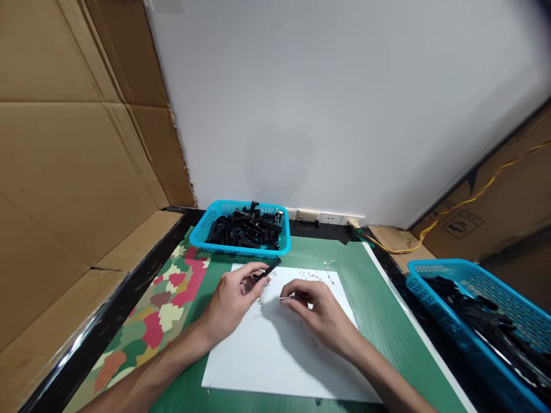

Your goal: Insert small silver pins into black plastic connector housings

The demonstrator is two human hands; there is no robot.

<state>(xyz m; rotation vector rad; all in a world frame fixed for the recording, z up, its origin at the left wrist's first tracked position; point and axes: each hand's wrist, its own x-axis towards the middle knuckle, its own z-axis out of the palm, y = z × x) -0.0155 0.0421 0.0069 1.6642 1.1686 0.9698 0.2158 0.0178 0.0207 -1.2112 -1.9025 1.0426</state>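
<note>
My left hand (235, 295) is closed on a slim black plastic piece (269, 269), which points up and to the right from the fingers. Facing it, my right hand (316, 307) pinches a thin, light-coloured metal pin (284, 298) between thumb and forefinger, its tip aimed left. A gap separates the pin from the black piece. Both hands are over a white sheet (249, 361). Small silvery parts (263, 293) lie scattered on the sheet by my left fingertips, and more small parts (312, 276) lie behind my right hand. They are too small to name.
A blue basket (239, 250) heaped with black plastic parts stands at the back. Another blue basket (456, 318) with long black parts is at the right. Cardboard (64, 172) walls the left side. A yellow cable (424, 232) runs from a power strip (329, 218) along the wall.
</note>
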